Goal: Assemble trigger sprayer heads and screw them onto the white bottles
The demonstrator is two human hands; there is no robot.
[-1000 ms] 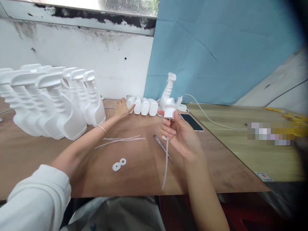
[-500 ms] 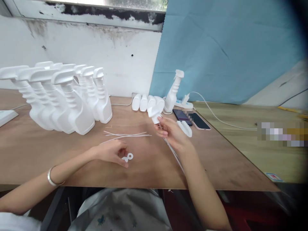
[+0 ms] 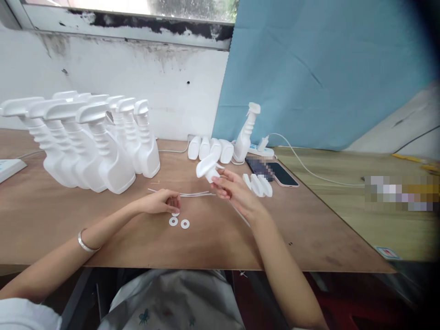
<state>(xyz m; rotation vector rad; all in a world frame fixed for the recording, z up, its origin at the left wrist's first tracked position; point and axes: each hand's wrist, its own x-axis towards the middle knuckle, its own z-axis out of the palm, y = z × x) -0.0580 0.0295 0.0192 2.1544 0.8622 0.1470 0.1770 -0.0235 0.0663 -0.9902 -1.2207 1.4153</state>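
A white spray trigger head (image 3: 207, 167) is in my right hand (image 3: 238, 191), gripped between thumb and fingers above the table. Its long thin dip tube (image 3: 241, 216) slants down toward me past the forearm. My left hand (image 3: 161, 201) is closed, thumb and fingertips pinched at a small white washer (image 3: 175, 214) that is partly covered; whether it is off the table I cannot tell. Just in front of those fingertips lie two flat ring washers, a left one (image 3: 173, 222) and a right one (image 3: 185, 224). Behind the left hand, several loose thin tubes (image 3: 197, 194) lie across each other.
Several white spray bottles (image 3: 115, 167) crowd the table's left side. Along the wall are more white sprayer parts (image 3: 215, 147) and a single spray bottle (image 3: 243, 140). Two phones (image 3: 285, 175), a power strip (image 3: 256, 150) and curved white pieces (image 3: 257, 185) are at right.
My right hand has brought the spray head left and turned it. The left hand has drawn back from the washers, its fingers closing, so two rings now show fully.
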